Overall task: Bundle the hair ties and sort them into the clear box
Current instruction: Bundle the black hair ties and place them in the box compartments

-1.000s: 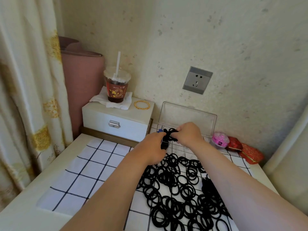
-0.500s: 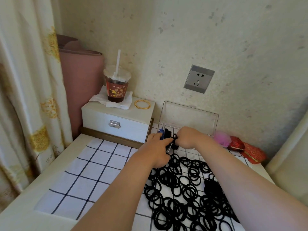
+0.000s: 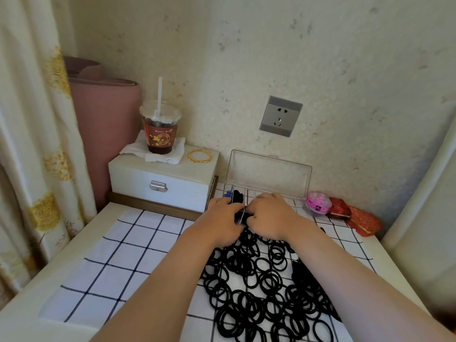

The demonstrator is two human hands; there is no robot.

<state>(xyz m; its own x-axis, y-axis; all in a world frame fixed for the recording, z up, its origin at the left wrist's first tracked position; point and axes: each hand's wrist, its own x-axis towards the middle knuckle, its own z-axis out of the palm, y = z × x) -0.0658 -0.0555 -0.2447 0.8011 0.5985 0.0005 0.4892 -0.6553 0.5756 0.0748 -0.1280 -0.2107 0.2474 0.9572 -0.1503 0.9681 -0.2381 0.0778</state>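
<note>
Both hands meet at the near edge of the clear box (image 3: 269, 172), whose lid stands open against the wall. The left hand (image 3: 220, 223) and the right hand (image 3: 267, 217) are close together, knuckles up, fingers curled down around a small black bundle (image 3: 240, 217) of hair ties pinched between them at the box's front left compartments; a thin pale divider edge shows between the two hands. How tightly each hand grips cannot be told, as the fingertips are hidden beneath the palms. Just behind the left hand, in the box's left end, sit another dark bundle (image 3: 238, 195) and a small blue piece (image 3: 228, 194). A large loose heap of black hair ties (image 3: 261, 287) lies spread on the white checked cloth (image 3: 111, 255) covering the counter, stretching from below the wrists towards the near edge. To the left stands a white drawer box (image 3: 160, 178) carrying a cup (image 3: 160, 134) with a straw on a tissue and a gold bangle (image 3: 199, 156). Right of the clear box lie a pink round thing (image 3: 318, 202) and two red packets (image 3: 352, 217). A wall socket (image 3: 280, 116) sits above.
</note>
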